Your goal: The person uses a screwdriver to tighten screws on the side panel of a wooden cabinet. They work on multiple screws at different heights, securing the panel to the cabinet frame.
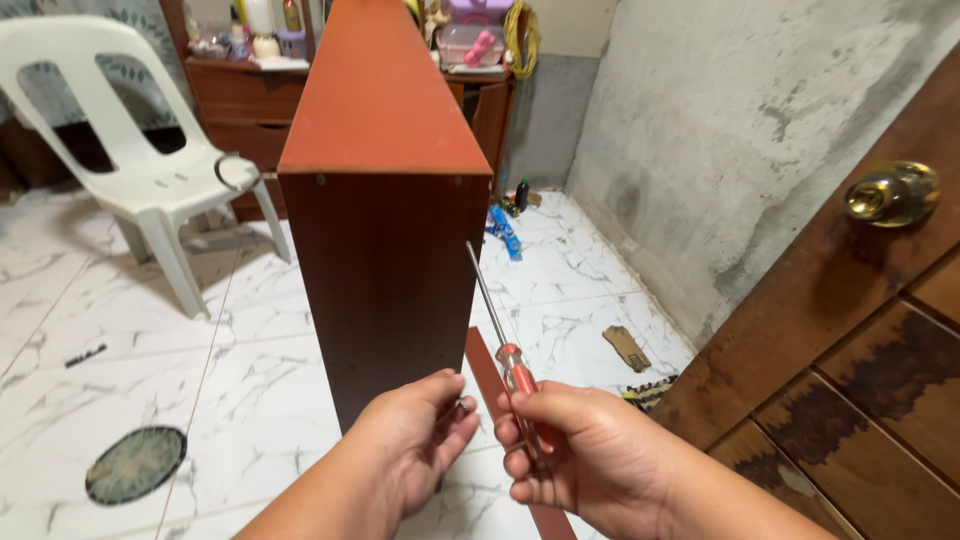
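A tall reddish-brown wooden cabinet stands on the marble floor in front of me. My left hand is at the cabinet's lower right edge, fingers pinched on something small and metallic, maybe a screw. My right hand grips a screwdriver by its red-and-clear handle; the metal shaft points up and to the left along the cabinet's right edge. A narrow wooden strip lies on the floor under my hands.
A white plastic chair stands at the left. A wooden door with a brass knob is at the right. A dark dresser with clutter sits behind. A round floor drain and small debris lie on the tiles.
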